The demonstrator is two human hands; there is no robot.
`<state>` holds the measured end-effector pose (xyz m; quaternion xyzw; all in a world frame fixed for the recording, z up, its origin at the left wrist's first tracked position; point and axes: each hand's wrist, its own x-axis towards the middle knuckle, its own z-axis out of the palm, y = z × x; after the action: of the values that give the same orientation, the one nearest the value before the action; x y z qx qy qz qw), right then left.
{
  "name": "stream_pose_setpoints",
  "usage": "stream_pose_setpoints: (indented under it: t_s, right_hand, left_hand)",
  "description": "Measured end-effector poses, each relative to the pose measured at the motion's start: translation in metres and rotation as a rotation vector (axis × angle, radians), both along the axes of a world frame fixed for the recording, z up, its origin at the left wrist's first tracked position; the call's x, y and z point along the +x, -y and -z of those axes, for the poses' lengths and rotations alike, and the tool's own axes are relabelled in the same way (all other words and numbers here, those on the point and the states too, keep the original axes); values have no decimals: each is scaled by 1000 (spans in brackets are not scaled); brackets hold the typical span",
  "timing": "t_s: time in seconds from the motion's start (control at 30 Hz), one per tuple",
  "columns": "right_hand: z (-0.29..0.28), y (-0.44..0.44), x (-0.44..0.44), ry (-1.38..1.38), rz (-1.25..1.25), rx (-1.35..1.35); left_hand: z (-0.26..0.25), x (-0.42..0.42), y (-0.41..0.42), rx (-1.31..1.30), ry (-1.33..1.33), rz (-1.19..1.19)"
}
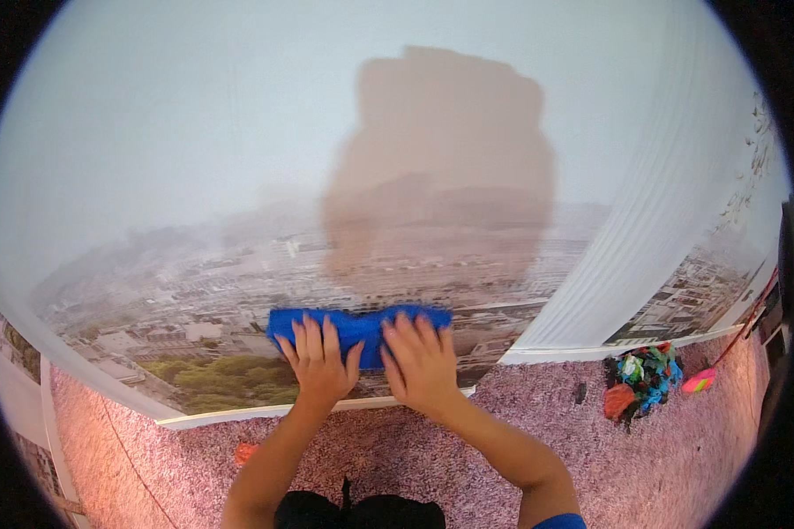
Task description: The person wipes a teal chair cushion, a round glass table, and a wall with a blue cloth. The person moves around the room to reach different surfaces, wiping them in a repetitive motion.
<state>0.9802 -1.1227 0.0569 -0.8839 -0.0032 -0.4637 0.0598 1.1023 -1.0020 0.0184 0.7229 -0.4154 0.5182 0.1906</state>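
Observation:
A blue cloth (pixel 364 324) lies spread against the lower part of a wall mural (pixel 238 264) printed with a hazy city view. My left hand (pixel 317 360) presses flat on the cloth's left half, fingers spread and pointing up. On its right half rests my right hand (pixel 423 364), also flat with the fingers somewhat apart. Both palms face the wall, so what lies beneath them is hidden. A large shadow falls on the mural above the cloth.
Pink-purple carpet (pixel 536 430) meets the white baseboard (pixel 225 416). At the right sit a heap of colourful crumpled pieces (pixel 645 383) and a pink object (pixel 699 381) beside a red cord (pixel 748 317). An orange scrap (pixel 245 453) lies by my left forearm. A white painted column (pixel 609 264) divides the mural.

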Motion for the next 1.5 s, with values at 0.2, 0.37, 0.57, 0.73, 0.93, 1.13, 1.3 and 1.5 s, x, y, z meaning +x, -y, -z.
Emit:
stream_pose_setpoints:
  t_s: [0.2,0.37,0.57,0.73,0.93,1.13,1.3,1.5]
  right_hand:
    - [-127,26,14,474,44,183]
    - [-73,37,15,426,268,66]
    - [31,57,-2,334,274,-90]
    - [-47,84,-21,387,284,-113]
    - [-14,99,-18,464,325,-194]
    - [172,83,-58,-129,432,-96]
    - [252,50,-58,-339,266,238]
    - [181,37,-26,106,227,135]
  left_hand:
    - [-160,-38,69,-216,-57,161]
    - [-119,-42,69,-145,-121,108]
    - [-7,-37,61,-53,-74,127]
    - [-72,-61,92,-103,-187,252]
    - [-54,-73,96,1,-241,285]
    - [77,-81,62,478,-509,301]
    - [130,-59,31,719,-575,393]
    - [88,-54,36,565,-420,220]
